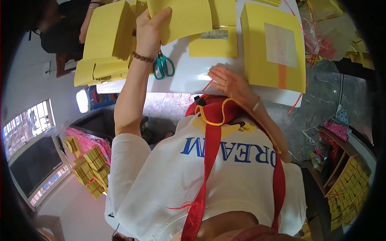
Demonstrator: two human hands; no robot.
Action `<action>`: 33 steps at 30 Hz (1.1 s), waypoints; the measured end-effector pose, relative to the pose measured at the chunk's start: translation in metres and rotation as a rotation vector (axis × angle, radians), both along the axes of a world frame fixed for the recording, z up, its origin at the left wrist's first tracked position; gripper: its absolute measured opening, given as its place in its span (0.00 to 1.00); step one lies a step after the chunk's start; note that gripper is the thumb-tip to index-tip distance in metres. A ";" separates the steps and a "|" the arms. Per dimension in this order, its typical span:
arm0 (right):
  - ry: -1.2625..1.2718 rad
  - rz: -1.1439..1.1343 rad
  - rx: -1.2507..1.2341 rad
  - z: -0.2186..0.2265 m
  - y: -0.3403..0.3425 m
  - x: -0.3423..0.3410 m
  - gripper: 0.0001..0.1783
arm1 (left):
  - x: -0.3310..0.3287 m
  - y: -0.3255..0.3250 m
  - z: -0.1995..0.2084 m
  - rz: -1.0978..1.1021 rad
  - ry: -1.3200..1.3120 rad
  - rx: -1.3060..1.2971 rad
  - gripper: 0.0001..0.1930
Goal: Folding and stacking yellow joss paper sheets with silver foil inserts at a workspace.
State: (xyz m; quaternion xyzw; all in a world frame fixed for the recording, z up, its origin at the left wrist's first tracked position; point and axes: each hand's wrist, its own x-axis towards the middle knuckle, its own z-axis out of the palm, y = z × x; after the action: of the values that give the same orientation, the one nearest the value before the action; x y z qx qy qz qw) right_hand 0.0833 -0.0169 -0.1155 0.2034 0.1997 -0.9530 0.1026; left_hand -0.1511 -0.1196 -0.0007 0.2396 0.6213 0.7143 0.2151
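Note:
My left hand (148, 34) grips a yellow paper sheet (185, 20) at its left edge, thumb on top; whether more sheets lie under it I cannot tell. Near the table's front edge, my right hand (230, 82) is open, fingers stretched out and nothing in it. Below the held sheet lies a yellow paper (213, 50) with a silvery patch. Green-handled scissors (163, 66) rest on the white table (181, 82), just right of my left wrist. A thick yellow paper stack (252, 60) with a pale square and an orange strip on top stands right of my right hand.
Tall stacks of yellow paper (102, 32) fill the table's left side. Another person's arm (87, 24) shows beyond them. Tied yellow bundles (90, 170) are piled at the lower left, and more bundles (350, 193) at the lower right. Clear plastic bags (325, 34) lie at the right.

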 end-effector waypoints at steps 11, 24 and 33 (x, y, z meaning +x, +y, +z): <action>-0.125 -0.397 0.206 -0.043 -0.022 -0.052 0.27 | -0.006 -0.020 0.033 -0.050 0.085 0.101 0.10; -0.293 -0.417 2.330 -0.056 0.011 -0.159 0.22 | -0.001 -0.001 0.000 0.071 0.971 -0.150 0.17; -0.491 -0.110 2.354 -0.071 0.002 -0.169 0.28 | -0.023 0.090 -0.103 -0.016 1.469 -0.491 0.25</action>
State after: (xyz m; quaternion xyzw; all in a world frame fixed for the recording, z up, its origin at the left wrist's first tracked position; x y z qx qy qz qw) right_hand -0.0854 -0.0151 -0.1865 0.3566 0.9133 -0.1256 -0.1516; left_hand -0.1745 -0.0298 -0.1041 0.6020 0.7432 0.2125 -0.2002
